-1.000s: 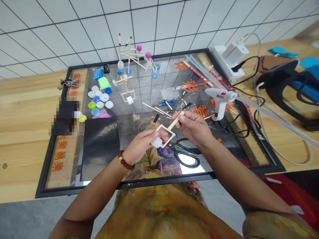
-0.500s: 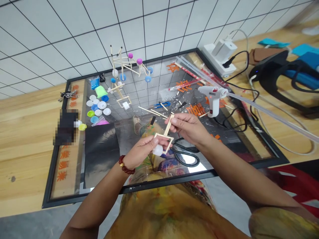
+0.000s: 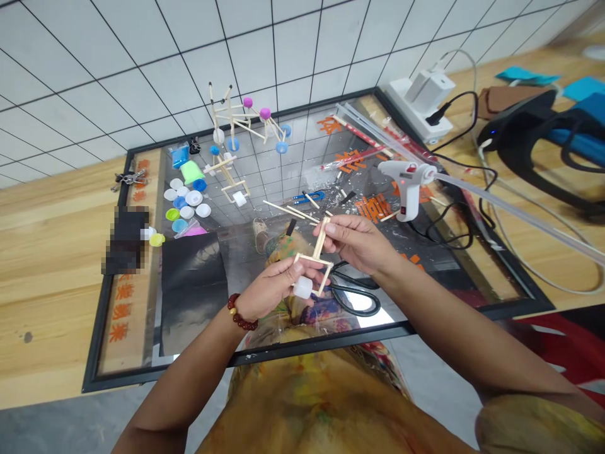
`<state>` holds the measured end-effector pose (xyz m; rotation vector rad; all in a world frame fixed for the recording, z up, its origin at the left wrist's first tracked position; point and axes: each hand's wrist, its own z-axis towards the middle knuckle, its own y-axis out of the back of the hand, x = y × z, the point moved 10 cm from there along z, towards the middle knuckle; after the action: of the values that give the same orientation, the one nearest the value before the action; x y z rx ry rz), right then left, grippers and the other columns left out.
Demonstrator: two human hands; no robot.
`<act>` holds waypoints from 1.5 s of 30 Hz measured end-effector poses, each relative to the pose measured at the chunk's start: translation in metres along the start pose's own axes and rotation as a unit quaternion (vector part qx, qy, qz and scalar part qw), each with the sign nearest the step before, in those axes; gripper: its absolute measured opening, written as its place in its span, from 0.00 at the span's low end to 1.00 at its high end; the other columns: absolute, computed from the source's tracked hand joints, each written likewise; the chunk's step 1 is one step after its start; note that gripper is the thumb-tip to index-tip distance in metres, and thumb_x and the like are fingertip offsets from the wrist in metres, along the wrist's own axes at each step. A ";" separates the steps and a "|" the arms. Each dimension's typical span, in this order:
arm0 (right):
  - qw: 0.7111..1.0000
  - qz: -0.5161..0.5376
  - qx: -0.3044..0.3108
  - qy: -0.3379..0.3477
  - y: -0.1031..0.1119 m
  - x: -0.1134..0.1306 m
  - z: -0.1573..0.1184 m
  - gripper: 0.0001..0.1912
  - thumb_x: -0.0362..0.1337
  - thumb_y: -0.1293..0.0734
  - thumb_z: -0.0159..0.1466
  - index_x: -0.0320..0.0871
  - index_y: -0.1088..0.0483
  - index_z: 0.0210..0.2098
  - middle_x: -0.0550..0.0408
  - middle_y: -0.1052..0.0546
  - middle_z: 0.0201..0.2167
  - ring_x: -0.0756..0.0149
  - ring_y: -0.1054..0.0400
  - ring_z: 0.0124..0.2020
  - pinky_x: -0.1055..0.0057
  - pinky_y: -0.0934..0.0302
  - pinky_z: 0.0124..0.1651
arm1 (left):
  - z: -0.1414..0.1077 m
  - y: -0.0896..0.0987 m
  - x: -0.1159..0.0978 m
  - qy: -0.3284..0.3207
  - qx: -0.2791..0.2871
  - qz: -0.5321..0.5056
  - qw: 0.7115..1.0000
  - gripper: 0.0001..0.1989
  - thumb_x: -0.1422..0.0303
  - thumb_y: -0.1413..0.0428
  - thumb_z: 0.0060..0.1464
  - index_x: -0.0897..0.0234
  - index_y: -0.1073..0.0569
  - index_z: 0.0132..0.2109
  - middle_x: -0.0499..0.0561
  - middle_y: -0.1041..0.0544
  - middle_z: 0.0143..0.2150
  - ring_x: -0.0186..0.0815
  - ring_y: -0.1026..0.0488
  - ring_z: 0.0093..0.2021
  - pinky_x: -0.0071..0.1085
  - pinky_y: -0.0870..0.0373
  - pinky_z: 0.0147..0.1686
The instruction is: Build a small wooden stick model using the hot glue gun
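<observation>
Between my hands is a small wooden stick frame, a square with a shaft of sticks rising from it and a white round piece at its near side. My left hand pinches the frame's left corner, beside the white piece. The fingers of my right hand close on the top of the shaft. Below my right hand lie black-handled scissors, their blades hidden from sight. Several loose sticks rest just beyond the frame, near a blue cutter-like tool.
A glue gun stands at right with its cable, near a power strip. Stick models stand by the tiled wall. Coloured caps, clay packets and a black sheet lie left on the black-framed glass board.
The stick frame has tilted slightly, and its square end has shifted a little right. Both hands keep their hold. The view has moved slightly.
</observation>
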<state>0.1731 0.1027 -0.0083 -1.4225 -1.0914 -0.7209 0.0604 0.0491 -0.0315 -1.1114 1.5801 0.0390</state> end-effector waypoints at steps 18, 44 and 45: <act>0.999 0.025 0.018 -0.018 -0.003 -0.006 -0.002 0.12 0.45 0.25 0.54 0.43 0.20 0.30 0.60 0.31 0.19 0.77 0.40 0.21 0.76 0.45 0.26 | 0.001 -0.002 0.000 -0.015 0.012 0.032 0.999 0.26 0.51 0.46 0.59 0.68 0.26 0.53 0.61 0.20 0.42 0.37 0.23 0.38 0.32 0.29 0.41; 0.998 0.025 0.020 -0.048 -0.007 -0.013 -0.007 0.13 0.46 0.25 0.54 0.42 0.21 0.30 0.60 0.31 0.18 0.76 0.40 0.22 0.75 0.45 0.27 | 0.004 -0.004 0.013 0.022 0.017 0.081 0.996 0.46 0.35 0.65 0.54 0.73 0.24 0.48 0.61 0.24 0.37 0.33 0.27 0.28 0.29 0.31 0.27; 0.998 0.024 0.019 -0.050 -0.007 -0.013 -0.007 0.13 0.46 0.25 0.54 0.42 0.22 0.30 0.60 0.31 0.18 0.75 0.41 0.21 0.75 0.45 0.27 | 0.004 -0.004 0.013 0.021 0.018 0.080 0.996 0.46 0.35 0.65 0.54 0.73 0.24 0.49 0.61 0.24 0.38 0.33 0.27 0.28 0.29 0.32 0.26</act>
<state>0.1629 0.0923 -0.0164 -1.4610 -1.1376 -0.5973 0.0672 0.0406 -0.0410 -0.9611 1.6985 0.0956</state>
